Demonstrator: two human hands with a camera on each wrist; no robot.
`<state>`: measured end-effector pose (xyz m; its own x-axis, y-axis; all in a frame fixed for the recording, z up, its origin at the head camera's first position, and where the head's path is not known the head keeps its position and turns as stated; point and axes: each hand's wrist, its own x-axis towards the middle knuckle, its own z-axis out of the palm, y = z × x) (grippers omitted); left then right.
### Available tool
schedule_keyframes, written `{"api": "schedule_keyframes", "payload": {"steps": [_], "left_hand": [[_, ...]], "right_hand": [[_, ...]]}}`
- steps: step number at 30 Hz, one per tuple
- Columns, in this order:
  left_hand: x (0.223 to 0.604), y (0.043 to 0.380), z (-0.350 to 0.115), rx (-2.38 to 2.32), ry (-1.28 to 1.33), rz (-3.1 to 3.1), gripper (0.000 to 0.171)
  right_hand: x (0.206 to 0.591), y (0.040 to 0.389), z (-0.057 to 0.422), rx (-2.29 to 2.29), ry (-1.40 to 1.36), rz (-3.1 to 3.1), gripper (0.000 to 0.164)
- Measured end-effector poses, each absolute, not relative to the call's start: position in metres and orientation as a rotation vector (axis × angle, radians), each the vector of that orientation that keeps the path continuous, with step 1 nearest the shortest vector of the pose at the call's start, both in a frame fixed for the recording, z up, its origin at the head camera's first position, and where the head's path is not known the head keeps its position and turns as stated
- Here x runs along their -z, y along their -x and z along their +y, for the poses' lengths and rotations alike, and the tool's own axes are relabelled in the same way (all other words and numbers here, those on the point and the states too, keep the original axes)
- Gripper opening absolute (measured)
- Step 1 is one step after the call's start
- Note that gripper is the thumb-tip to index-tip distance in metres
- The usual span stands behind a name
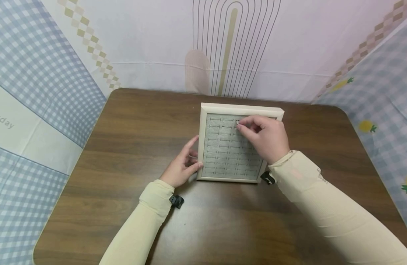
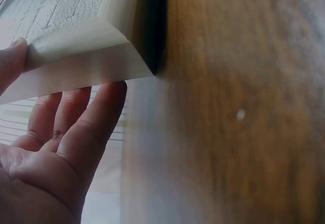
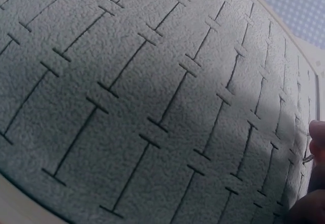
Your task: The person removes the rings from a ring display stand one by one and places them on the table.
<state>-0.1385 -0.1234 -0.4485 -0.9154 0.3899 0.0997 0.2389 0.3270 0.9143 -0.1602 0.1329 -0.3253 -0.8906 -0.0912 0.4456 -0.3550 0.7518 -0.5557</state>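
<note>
A display board with a pale wooden frame (image 1: 239,109) and a grey fuzzy panel (image 1: 223,151), cut with rows of I-shaped slits, stands tilted on the table. My left hand (image 1: 181,167) holds its left edge; in the left wrist view the thumb lies on the front of the frame (image 2: 76,51) and the other fingers (image 2: 99,117) lie behind it. Near the top row of slits, my right hand (image 1: 269,138) pinches a small thin ring (image 1: 237,122) against the panel. The right wrist view shows only a shiny bit of the ring (image 3: 308,158); the fingertips hide the rest.
The brown wooden table (image 1: 133,129) stretches around the board on all sides. Behind it hangs a white patterned cloth (image 1: 150,40), with blue checked cloth (image 1: 27,191) at the left and right. A black wrist camera (image 1: 176,201) sits at the left cuff.
</note>
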Motion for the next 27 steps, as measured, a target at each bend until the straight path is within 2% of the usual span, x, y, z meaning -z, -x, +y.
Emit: {"api": "schedule_keyframes", "payload": {"steps": [27], "left_hand": [[0.449,0.139,-0.123,-1.645,-0.570,2.447,0.088]], "right_hand": [[0.328,0.150,0.143,-1.095,-0.424,-2.541,0.005]]}}
